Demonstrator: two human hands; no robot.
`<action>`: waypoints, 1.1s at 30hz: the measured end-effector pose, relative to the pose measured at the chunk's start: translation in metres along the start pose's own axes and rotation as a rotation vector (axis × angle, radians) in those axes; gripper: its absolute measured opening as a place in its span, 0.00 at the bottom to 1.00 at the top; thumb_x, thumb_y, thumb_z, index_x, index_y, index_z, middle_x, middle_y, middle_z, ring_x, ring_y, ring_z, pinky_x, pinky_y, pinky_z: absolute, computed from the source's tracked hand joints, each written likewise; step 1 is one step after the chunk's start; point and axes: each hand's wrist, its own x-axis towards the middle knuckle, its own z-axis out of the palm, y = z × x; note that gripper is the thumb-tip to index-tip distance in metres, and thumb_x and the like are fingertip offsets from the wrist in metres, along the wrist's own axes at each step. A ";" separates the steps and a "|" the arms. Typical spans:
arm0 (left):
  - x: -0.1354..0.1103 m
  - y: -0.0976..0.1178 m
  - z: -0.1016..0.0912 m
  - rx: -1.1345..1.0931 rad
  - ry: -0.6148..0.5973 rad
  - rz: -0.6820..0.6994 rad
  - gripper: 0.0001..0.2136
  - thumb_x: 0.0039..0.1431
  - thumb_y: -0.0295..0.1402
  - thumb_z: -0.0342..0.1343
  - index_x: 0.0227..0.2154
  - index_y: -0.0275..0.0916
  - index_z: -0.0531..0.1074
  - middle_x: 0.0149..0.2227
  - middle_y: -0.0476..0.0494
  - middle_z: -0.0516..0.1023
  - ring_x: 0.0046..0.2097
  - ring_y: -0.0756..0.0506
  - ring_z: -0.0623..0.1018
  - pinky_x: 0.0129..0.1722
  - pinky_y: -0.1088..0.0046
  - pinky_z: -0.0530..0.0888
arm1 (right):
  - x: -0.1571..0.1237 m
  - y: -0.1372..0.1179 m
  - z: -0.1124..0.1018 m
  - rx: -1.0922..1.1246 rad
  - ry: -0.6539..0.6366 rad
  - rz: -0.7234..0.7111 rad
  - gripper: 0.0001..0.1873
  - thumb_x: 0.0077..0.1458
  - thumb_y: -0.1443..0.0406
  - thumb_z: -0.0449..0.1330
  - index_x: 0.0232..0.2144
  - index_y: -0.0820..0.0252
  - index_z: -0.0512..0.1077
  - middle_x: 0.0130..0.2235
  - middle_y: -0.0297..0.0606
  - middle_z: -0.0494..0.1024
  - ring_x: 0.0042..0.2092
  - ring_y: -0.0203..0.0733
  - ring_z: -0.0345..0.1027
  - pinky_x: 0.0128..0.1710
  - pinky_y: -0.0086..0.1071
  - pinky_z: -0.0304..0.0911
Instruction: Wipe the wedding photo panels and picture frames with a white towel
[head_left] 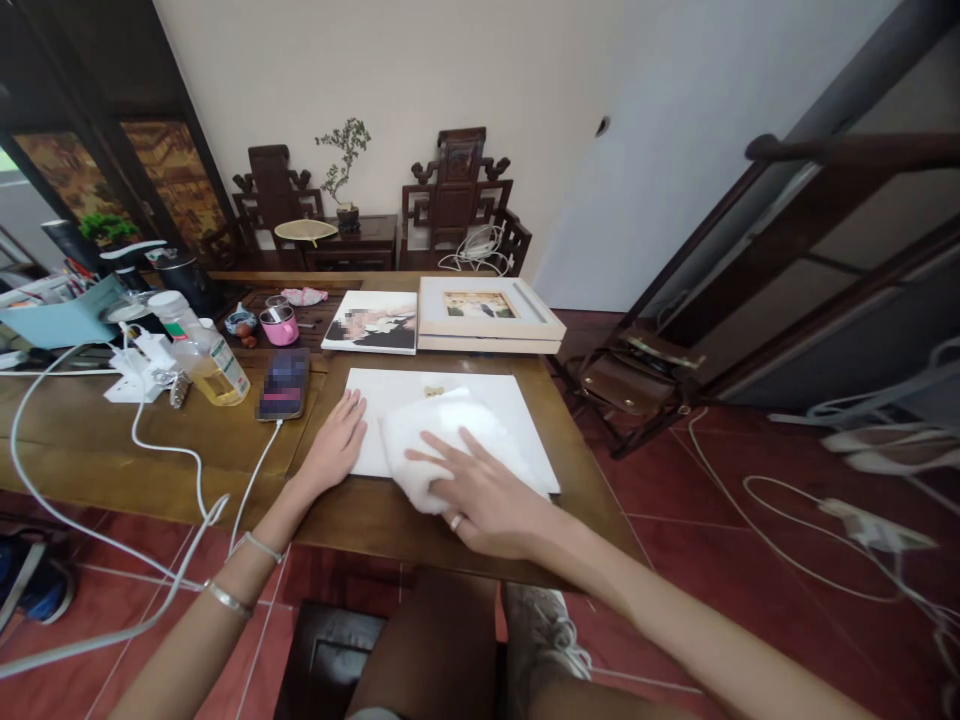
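The board (397,384) lies flat on the table (574,460), its left edge under the unclenched, flat left hand (341,440). The right hand (484,495) spreads its fingers over the cloth (487,415) on the board; whether it also pinches the cloth cannot be told. Light, even pressure is advisable, particularly beside the gold mark (433,391).

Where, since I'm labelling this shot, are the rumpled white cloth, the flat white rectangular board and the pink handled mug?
Rumpled white cloth (493,418), head view: upper right part.
Flat white rectangular board (394,387), head view: bare far-left surface.
Pink handled mug (273,331), head view: outer wall.
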 end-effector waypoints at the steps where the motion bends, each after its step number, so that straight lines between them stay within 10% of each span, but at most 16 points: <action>1: 0.000 0.001 0.000 0.007 -0.010 0.006 0.23 0.66 0.38 0.40 0.60 0.34 0.61 0.65 0.37 0.56 0.68 0.41 0.52 0.66 0.55 0.52 | 0.000 0.007 -0.002 -0.002 0.013 0.035 0.19 0.48 0.72 0.51 0.41 0.59 0.75 0.64 0.42 0.60 0.67 0.54 0.40 0.62 0.62 0.37; 11: 0.002 0.001 0.000 -0.107 0.008 -0.050 0.25 0.66 0.43 0.39 0.61 0.35 0.61 0.65 0.38 0.58 0.66 0.42 0.56 0.66 0.59 0.52 | 0.092 0.051 0.003 -0.180 0.134 0.314 0.22 0.58 0.66 0.48 0.52 0.65 0.68 0.63 0.54 0.60 0.66 0.67 0.41 0.56 0.70 0.42; 18: 0.002 0.013 -0.008 -0.276 0.124 -0.104 0.28 0.68 0.46 0.32 0.63 0.36 0.55 0.67 0.43 0.51 0.68 0.46 0.51 0.67 0.64 0.48 | 0.072 -0.015 0.014 -0.183 0.091 -0.171 0.18 0.55 0.66 0.52 0.47 0.61 0.73 0.64 0.47 0.58 0.66 0.65 0.42 0.59 0.66 0.40; 22: 0.001 0.015 -0.006 -0.206 0.081 -0.078 0.27 0.67 0.45 0.34 0.62 0.34 0.57 0.66 0.39 0.54 0.67 0.44 0.54 0.67 0.61 0.50 | 0.044 -0.027 0.000 -0.123 0.046 -0.198 0.17 0.54 0.67 0.53 0.44 0.61 0.73 0.57 0.46 0.69 0.63 0.57 0.52 0.61 0.56 0.44; 28: 0.000 0.008 0.001 -0.063 0.010 -0.001 0.25 0.66 0.41 0.39 0.59 0.32 0.62 0.63 0.35 0.61 0.66 0.41 0.59 0.65 0.55 0.54 | 0.058 0.025 -0.016 -0.102 0.004 0.175 0.18 0.58 0.68 0.48 0.47 0.65 0.71 0.53 0.55 0.72 0.64 0.56 0.51 0.61 0.54 0.43; 33: 0.001 0.006 0.000 -0.011 0.001 0.036 0.23 0.66 0.39 0.40 0.57 0.31 0.65 0.62 0.34 0.63 0.65 0.40 0.60 0.65 0.56 0.56 | 0.108 0.060 -0.013 -0.037 0.088 0.202 0.20 0.59 0.69 0.44 0.50 0.66 0.67 0.56 0.55 0.69 0.63 0.57 0.51 0.58 0.56 0.46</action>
